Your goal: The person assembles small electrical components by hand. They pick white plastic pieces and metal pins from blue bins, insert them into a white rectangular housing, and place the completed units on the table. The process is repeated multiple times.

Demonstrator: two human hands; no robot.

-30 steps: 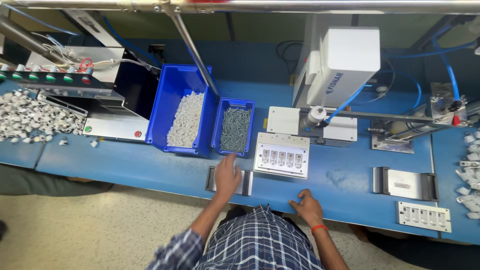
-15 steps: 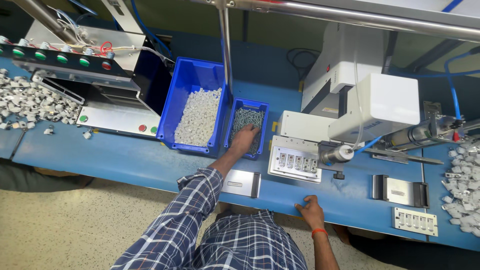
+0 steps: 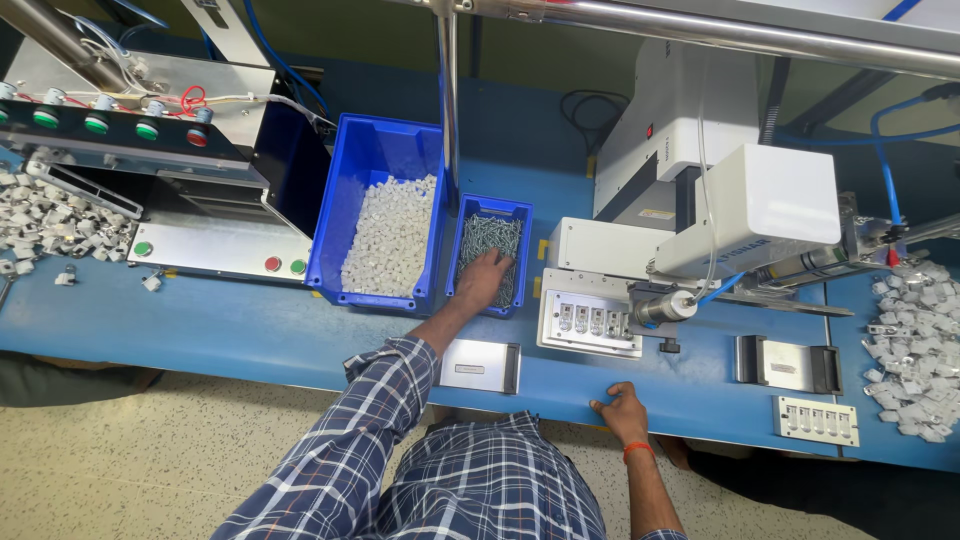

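Observation:
My left hand (image 3: 484,277) reaches into a small blue bin (image 3: 489,212) full of grey metal screws, fingers down among them; whether it grips any is hidden. A larger blue bin (image 3: 372,158) of small white plastic parts stands just left of it. My right hand (image 3: 622,404) rests flat on the front edge of the blue workbench (image 3: 230,330), fingers spread, holding nothing. Just above the right hand a white fixture plate (image 3: 588,322) with a row of slots sits under a white machine head (image 3: 760,208).
A control box (image 3: 215,245) with red and green buttons stands at left, beside a heap of white parts (image 3: 55,225). Small metal plates (image 3: 480,365) (image 3: 785,363) and another slotted plate (image 3: 818,420) lie along the front. More white parts (image 3: 920,340) are piled at right.
My left hand went from the bench's front edge forward into the small screw bin. The right hand stayed on the front edge. The view shifted and the machine head now hangs over the fixture.

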